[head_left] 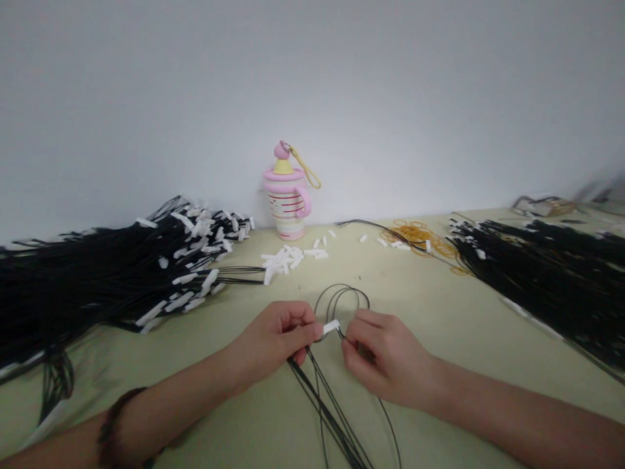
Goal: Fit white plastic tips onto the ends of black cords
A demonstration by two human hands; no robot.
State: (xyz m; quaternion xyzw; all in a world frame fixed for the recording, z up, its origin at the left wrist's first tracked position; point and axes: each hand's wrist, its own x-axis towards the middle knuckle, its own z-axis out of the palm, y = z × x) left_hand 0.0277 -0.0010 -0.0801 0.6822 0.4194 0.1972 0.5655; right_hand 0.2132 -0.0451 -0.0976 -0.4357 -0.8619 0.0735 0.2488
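Note:
My left hand (288, 335) pinches a small white connector (331, 326) by its left end, between thumb and forefinger. Thin black wires (332, 413) run down from under that hand toward the front edge of the view. My right hand (374, 348) is closed on thin black wire close to the connector's right end; its fingertips partly hide the wire. Between and above both hands the wire makes loose loops (349, 287). Whether the wire end sits inside the connector is too small to tell.
Bundled black wires with white connectors (97, 273) lie at left, more black wires (547, 280) at right. Loose white connectors (286, 258) and yellow rubber bands (415, 238) lie toward the back. A pink-and-white toy cup (288, 202) stands against the wall.

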